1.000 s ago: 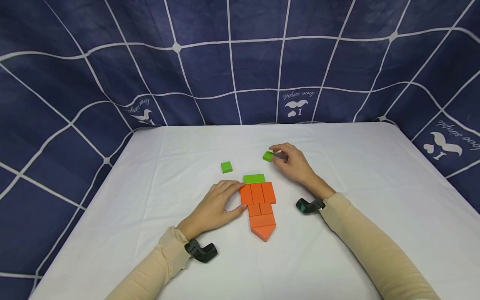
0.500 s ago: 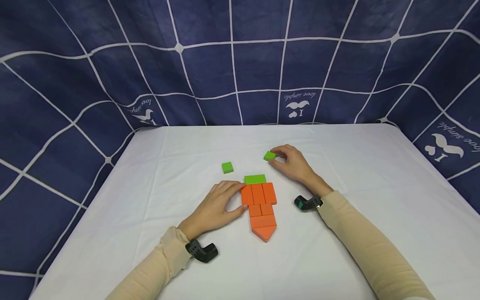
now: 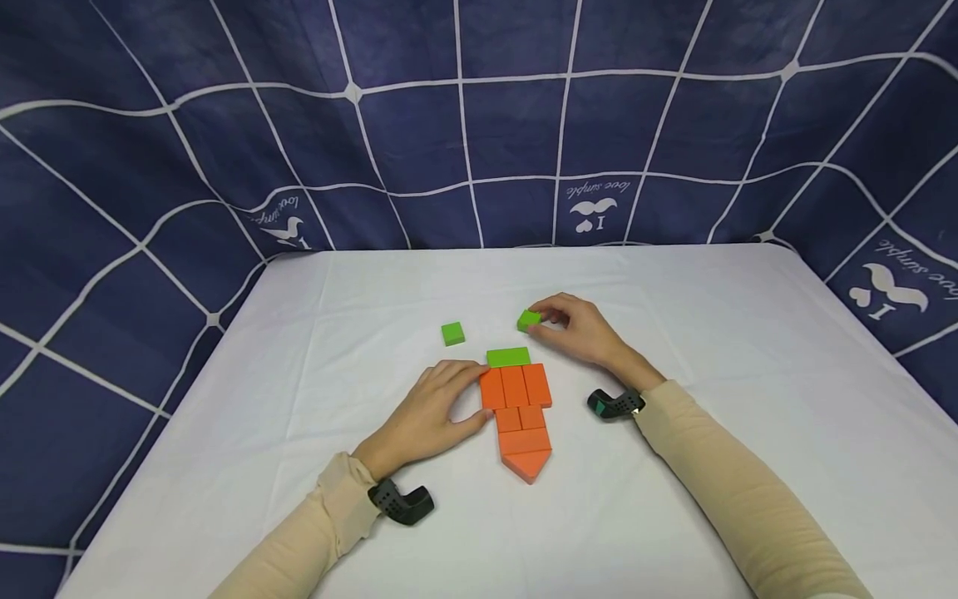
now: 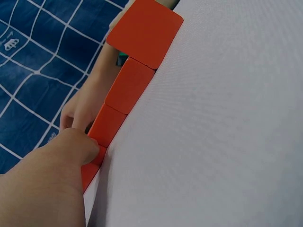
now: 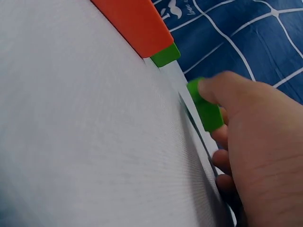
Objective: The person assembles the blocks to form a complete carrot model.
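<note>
In the head view, several orange blocks (image 3: 513, 387) lie fitted together on the white cloth, tapering to a pointed orange block (image 3: 527, 464) at the near end. A long green block (image 3: 508, 357) lies along their far end. My left hand (image 3: 428, 413) rests at the left side of the wide orange row, index fingertip at its far corner and thumb (image 4: 87, 147) at its near corner. My right hand (image 3: 580, 329) pinches a small green block (image 5: 204, 105) between thumb and fingers, close over the cloth beyond the orange row. The fingers behind that block are partly hidden.
Another small green block (image 3: 452, 334) lies to the left of the long green one. The table is covered with a white cloth (image 3: 359, 291). A dark blue curtain (image 3: 419, 133) with white lines hangs around its far side and sides.
My right hand has taken hold of the small green block and carried it slightly left and nearer to the orange blocks. My left hand has stayed in place.
</note>
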`<state>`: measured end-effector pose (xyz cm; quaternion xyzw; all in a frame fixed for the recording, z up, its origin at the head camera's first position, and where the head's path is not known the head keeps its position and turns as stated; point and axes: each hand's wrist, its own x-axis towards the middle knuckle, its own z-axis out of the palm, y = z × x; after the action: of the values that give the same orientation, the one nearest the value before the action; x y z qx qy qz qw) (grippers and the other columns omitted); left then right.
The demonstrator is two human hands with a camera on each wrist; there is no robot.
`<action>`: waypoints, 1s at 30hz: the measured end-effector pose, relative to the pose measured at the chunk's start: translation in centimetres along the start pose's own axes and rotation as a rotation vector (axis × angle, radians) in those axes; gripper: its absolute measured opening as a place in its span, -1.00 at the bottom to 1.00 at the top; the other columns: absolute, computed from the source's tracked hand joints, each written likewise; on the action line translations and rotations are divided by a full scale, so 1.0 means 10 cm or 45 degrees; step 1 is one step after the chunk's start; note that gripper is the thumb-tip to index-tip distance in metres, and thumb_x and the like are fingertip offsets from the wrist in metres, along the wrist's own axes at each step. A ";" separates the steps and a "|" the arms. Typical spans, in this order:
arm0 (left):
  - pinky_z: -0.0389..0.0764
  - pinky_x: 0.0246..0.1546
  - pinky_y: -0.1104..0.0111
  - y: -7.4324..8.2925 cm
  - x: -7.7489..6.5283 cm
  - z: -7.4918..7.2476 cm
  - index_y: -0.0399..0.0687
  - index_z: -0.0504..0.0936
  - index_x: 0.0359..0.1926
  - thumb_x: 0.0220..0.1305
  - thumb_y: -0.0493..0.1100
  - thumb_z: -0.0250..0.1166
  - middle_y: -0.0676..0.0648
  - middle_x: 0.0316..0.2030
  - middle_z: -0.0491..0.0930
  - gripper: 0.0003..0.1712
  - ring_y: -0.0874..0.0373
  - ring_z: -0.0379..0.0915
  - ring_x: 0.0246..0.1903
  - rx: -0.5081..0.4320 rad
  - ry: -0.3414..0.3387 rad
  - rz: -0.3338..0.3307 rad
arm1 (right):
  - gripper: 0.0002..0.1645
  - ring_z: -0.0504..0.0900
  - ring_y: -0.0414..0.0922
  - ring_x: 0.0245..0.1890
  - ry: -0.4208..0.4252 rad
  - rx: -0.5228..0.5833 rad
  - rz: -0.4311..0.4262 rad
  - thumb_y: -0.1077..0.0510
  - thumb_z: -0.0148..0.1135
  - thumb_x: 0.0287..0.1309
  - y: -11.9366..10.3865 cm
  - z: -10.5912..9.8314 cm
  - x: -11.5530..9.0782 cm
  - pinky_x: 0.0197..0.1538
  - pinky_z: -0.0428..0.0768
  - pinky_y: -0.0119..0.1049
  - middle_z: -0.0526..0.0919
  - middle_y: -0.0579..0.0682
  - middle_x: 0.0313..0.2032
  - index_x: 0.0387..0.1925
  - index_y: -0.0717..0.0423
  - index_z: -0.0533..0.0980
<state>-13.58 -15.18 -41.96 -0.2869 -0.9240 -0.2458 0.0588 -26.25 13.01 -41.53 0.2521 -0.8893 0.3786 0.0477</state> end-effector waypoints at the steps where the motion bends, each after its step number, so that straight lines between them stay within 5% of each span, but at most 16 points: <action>1: 0.35 0.40 0.06 0.00 0.00 0.00 -0.07 0.47 0.41 0.35 0.14 0.35 -0.02 0.31 0.52 -0.28 0.06 0.36 0.33 0.000 0.001 0.000 | -0.58 0.59 -0.09 -0.16 -0.017 0.010 -0.006 0.01 0.47 0.20 0.00 0.00 -0.01 0.00 0.56 -0.18 0.70 -0.03 -0.15 0.07 0.03 0.69; 17: 0.34 0.41 0.07 0.01 0.01 -0.01 -0.09 0.47 0.40 0.33 0.12 0.36 -0.02 0.30 0.53 -0.28 0.07 0.36 0.31 0.000 0.013 0.010 | -0.67 0.54 -0.13 -0.19 -0.177 0.083 -0.035 0.04 0.45 0.20 -0.03 0.00 -0.06 -0.07 0.51 -0.27 0.66 -0.12 -0.19 0.00 -0.05 0.70; 30: 0.34 0.40 0.06 0.00 0.00 0.01 -0.06 0.48 0.40 0.34 0.14 0.35 0.00 0.30 0.53 -0.29 0.07 0.36 0.32 -0.004 0.011 0.003 | -0.58 0.50 -0.12 -0.13 -0.278 0.052 -0.041 0.08 0.39 0.24 -0.06 -0.02 -0.08 0.02 0.48 -0.19 0.61 -0.10 -0.16 0.14 -0.07 0.65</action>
<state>-13.61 -15.13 -42.01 -0.2869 -0.9231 -0.2485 0.0624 -25.30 13.07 -41.20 0.3069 -0.8772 0.3660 -0.0486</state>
